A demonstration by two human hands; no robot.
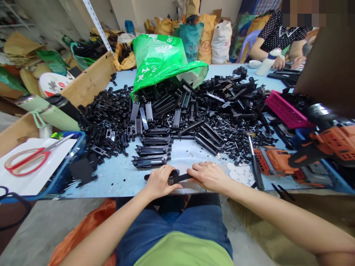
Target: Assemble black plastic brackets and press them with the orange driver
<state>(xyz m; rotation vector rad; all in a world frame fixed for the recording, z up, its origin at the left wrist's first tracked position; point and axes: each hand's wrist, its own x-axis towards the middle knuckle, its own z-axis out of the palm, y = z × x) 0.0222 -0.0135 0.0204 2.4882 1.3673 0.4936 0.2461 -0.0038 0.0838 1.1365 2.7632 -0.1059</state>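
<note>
Pale-blue tabletop (pixel 107 186): a black part (pixel 181 178) is between your hands near its front edge.
Your left fingers (pixel 158 176) are clamped on its left side, your right fingers (pixel 197 172) on its right end. Just beyond sits a row of black assemblies (pixel 151 160); farther back, loose parts surround the green sack (pixel 159 57). A hammer (pixel 257 171) and an orange drill (pixel 324 146) lie rightward.
</note>
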